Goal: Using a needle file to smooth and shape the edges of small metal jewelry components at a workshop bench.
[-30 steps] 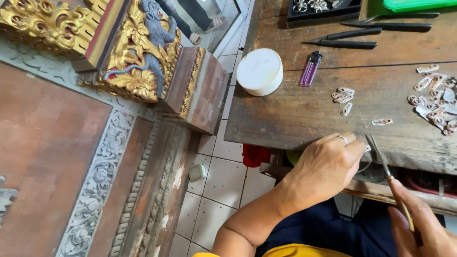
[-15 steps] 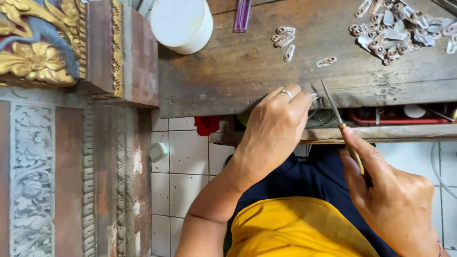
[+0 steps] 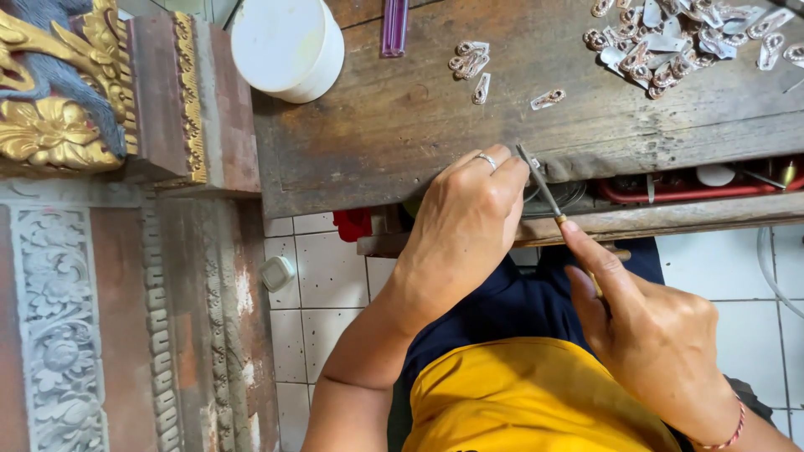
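My left hand (image 3: 469, 222), with a ring on one finger, curls against the front edge of a worn wooden workbench (image 3: 402, 125). Its fingertips pinch something small at the edge, too hidden to identify. My right hand (image 3: 645, 335) grips a thin metal file (image 3: 540, 186) with a wooden handle. The file slants up and left, and its tip rests beside my left fingertips at the bench edge. A pile of small silver-and-copper metal pieces (image 3: 670, 42) lies at the bench's far right. A few loose pieces (image 3: 473, 63) sit nearer the middle.
A white round lidded container (image 3: 285, 46) and a purple lighter (image 3: 394, 25) stand at the back of the bench. A red tray (image 3: 695, 180) sits in an open drawer under the bench. A carved, gilded wooden stand (image 3: 100, 109) fills the left. White floor tiles (image 3: 318, 276) lie below.
The camera has tipped down and closer, so the bench edge sits higher in view. My left hand stays at the edge. The file tip has come in against my left fingertips.
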